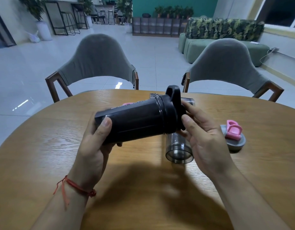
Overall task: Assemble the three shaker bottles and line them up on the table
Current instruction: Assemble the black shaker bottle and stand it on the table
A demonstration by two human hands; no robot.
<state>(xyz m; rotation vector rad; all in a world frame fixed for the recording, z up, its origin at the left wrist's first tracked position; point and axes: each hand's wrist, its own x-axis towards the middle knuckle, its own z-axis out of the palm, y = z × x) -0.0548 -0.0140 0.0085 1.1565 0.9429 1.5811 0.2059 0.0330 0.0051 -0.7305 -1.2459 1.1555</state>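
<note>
Black shaker bottle (136, 122): 1, held sideways above the tabletop (43, 146), black lid (174, 107) on.
Left hand (95, 143): grip wrapped around the bottle's base.
Right hand (203, 138): fingers on the lid end.
Clear cups: 2 lying on the tabletop, near one (178, 150), far one (187, 101) partly hidden.
Grey lid with pink cap (234, 136): 1, right side.
Chairs: 2.

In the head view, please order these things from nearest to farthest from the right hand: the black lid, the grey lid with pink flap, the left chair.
1. The black lid: touched by the right hand, on the black bottle's end.
2. The grey lid with pink flap: on the table, to the hand's right.
3. The left chair: beyond the table's far edge, to the left.
</note>
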